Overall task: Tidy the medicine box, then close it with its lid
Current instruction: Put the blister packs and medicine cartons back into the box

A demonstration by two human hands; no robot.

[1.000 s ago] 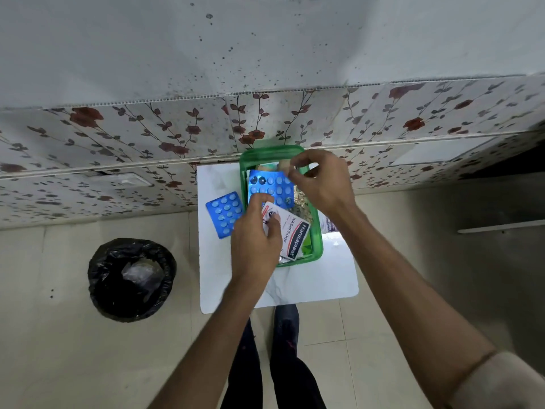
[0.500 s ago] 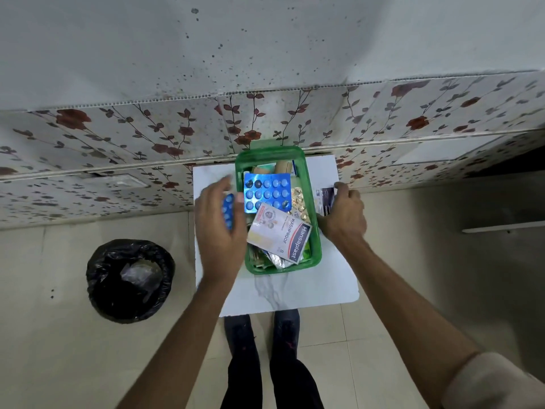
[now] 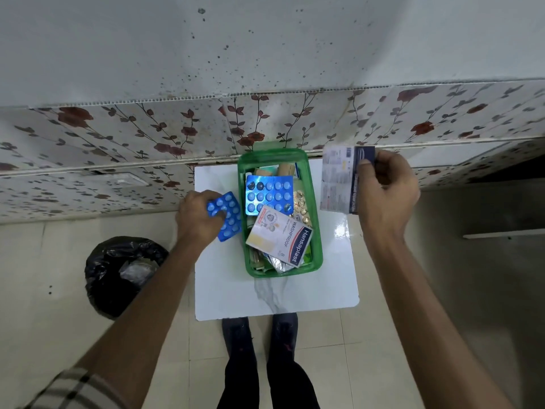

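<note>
Your left hand (image 3: 198, 218) pinches a blue blister strip (image 3: 226, 216) just left of the open green medicine box (image 3: 314, 219), your right hand (image 3: 386, 191) grips a printed packet (image 3: 337, 180); lay both flat inside so the lid can close.

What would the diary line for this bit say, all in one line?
left hand: holds blue pill strip | right hand: holds leaflet pack | green box: open, full, on white table | lid: not seen
</note>
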